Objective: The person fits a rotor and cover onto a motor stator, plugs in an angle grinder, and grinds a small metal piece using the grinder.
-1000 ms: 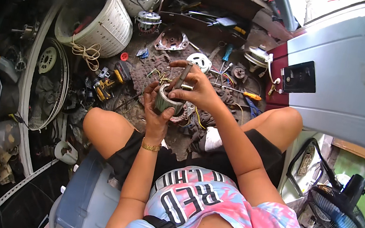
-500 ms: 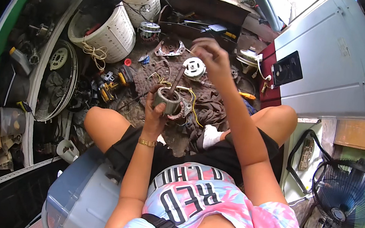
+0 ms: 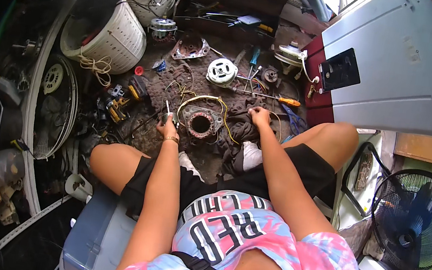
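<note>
My left hand (image 3: 168,124) is closed around a small thing with a thin pale shaft (image 3: 167,107) pointing up; the fingers hide most of it. Just right of that hand, a motor stator (image 3: 200,124) with reddish windings and a dark round hole lies on the floor, yellow wires (image 3: 225,115) trailing from it. My right hand (image 3: 259,116) rests low over a dark crumpled cloth (image 3: 237,121), its fingers bent and pressed into the fabric. Beyond sits a white slotted motor cover (image 3: 222,72).
An orange-handled screwdriver (image 3: 288,101), a teal-handled screwdriver (image 3: 255,56) and blue-handled scissors (image 3: 295,121) lie ahead on the right. A yellow-black drill (image 3: 116,109) is at the left. White baskets (image 3: 124,41) stand at the far left; a black fan (image 3: 415,221) is at the right.
The hollow metal cylinder with a rod in it has left my left hand, which is now lower and further left. My right hand has come down from above the white cover to the cloth.
</note>
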Demonstrator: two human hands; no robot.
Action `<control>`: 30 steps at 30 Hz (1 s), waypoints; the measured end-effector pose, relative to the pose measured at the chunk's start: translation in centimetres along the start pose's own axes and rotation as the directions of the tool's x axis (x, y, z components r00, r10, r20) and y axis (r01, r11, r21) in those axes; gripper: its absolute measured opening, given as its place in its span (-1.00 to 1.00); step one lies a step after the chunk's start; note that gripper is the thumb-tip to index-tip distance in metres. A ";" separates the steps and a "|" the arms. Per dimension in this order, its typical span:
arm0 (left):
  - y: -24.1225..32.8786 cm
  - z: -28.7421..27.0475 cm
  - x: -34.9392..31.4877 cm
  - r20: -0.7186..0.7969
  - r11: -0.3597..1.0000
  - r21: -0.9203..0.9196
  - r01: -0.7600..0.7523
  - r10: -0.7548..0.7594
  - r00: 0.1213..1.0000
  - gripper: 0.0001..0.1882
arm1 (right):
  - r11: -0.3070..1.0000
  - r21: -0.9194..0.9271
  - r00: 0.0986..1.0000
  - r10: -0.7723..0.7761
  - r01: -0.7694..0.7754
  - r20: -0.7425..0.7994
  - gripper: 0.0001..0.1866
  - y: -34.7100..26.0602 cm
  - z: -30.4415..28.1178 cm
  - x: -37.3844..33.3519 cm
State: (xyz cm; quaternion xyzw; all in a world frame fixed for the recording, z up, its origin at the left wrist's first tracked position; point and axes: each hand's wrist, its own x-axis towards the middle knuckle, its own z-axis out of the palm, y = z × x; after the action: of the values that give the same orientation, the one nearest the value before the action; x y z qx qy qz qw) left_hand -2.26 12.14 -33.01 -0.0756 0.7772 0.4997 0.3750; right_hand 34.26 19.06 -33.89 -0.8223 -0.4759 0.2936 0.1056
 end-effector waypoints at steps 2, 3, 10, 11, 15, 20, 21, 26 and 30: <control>-1.3 -1.3 2.2 -0.005 0.998 -0.019 0.068 -0.068 0.998 -0.21 | 0.997 0.071 0.994 -0.021 0.013 0.110 -0.68 -1.0 0.3 -1.0; -1.5 -3.1 3.8 -0.033 0.998 -0.011 0.058 -0.058 0.998 -0.21 | 0.997 -0.027 0.983 -0.066 0.071 0.170 -0.70 -3.0 0.8 -2.3; 1.2 1.2 -2.4 0.038 0.488 0.647 -0.586 0.747 0.664 -0.22 | 0.966 0.010 0.964 -0.257 0.257 0.072 -0.75 -6.2 -1.5 -4.0; 1.5 2.0 -4.8 0.249 0.278 0.554 -0.785 0.844 0.475 -0.34 | 0.954 0.029 0.952 -0.299 0.297 0.070 -0.74 -6.4 -2.0 -4.1; 1.5 4.1 -13.1 0.839 0.569 -0.099 -0.816 0.488 0.239 -0.56 | 0.880 0.323 0.879 -0.427 0.349 0.211 -0.72 -10.5 -4.0 -8.2; -0.8 4.8 -16.2 0.817 0.790 -0.181 -0.586 0.453 0.357 -0.69 | 0.776 0.605 0.906 -0.370 0.179 0.207 -0.75 -9.1 -5.6 -11.2; -0.6 5.0 -16.6 0.838 0.786 -0.163 -0.596 0.429 0.337 -0.72 | 0.704 0.705 0.899 -0.356 0.081 0.253 -0.79 -8.0 -5.7 -11.0; 0.7 3.4 -16.7 0.860 0.586 0.065 -0.808 0.378 0.343 -0.79 | 0.635 0.772 0.802 -0.457 -0.010 0.386 -0.42 -7.3 -6.3 -12.5; 1.4 2.2 -16.3 0.772 0.993 -0.049 -0.105 0.104 0.627 -0.82 | 0.804 0.334 0.814 -0.560 0.491 0.151 -0.53 -6.9 -6.6 -13.7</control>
State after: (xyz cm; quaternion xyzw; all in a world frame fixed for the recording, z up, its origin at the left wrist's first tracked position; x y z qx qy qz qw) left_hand 9.73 10.46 -21.72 0.1906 0.5450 0.5048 0.6418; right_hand 28.00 11.77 -20.23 -0.5909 -0.6492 0.4148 0.2393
